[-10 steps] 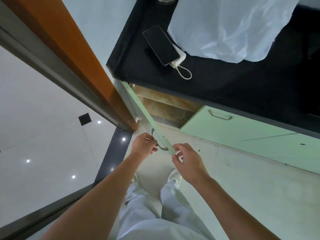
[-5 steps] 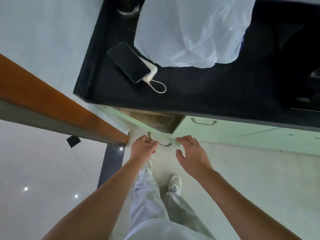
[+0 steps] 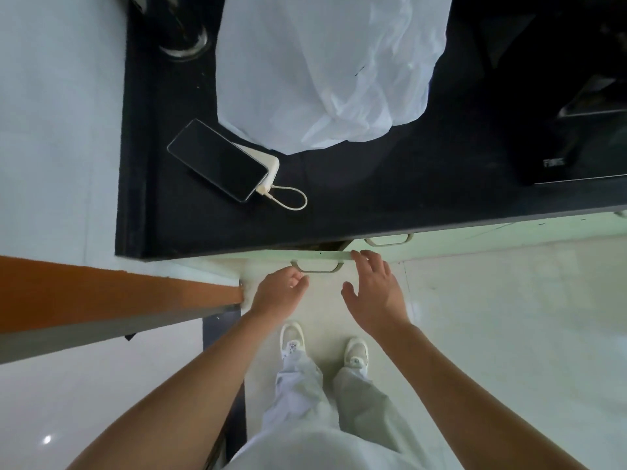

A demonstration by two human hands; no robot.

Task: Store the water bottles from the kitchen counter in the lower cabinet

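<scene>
Lower cabinet door, pale green, sat just under the front edge of the black counter on my feed. It was almost flush with the cabinet front, with only a thin dark gap behind its right end. Its metal handle faced the person. The left hand hovered just below the handle's left end with its fingers loosely curled and nothing in them; I could not tell whether a fingertip brushed the metal. The right hand was spread wide, fingers straight and apart, their tips touching the door's right end. Just beyond it I saw the neighbouring door with its own handle.

On the counter a dark phone lay on top of a white power bank, joined to it by a short looped cable. Just behind them sat a big crumpled white plastic bag; I could not tell what it held. A round object with a shiny rim stood at the far left corner, too dark to identify.

An orange-brown wooden edge ran in from the left. Below the hands, white shoes and pale trousers stood on the light floor.
</scene>
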